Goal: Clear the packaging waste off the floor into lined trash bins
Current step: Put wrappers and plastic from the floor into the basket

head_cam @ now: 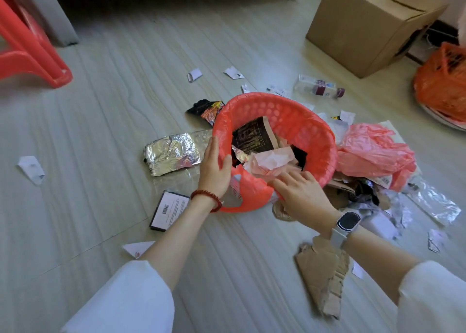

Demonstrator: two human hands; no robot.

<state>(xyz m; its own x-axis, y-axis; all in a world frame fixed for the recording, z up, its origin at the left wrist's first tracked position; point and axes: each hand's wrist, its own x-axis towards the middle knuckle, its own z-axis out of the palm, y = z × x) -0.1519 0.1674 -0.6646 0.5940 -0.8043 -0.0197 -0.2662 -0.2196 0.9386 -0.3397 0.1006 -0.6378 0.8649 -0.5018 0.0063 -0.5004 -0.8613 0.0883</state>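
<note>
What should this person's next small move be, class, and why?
Probably press the pink paper deeper into the red bin: the right hand already rests on it, the left hand grips the rim, and foil wrapper and torn cardboard remain on the floor.

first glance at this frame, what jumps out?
The red lined bin in the middle of the floor, half full of wrappers, with the left hand gripping its near rim and the right hand reaching over the rim onto the waste. Next, the litter ringing it: a crumpled foil wrapper just left of the bin, a pink plastic bag on its right, and torn cardboard nearer the camera.
</note>
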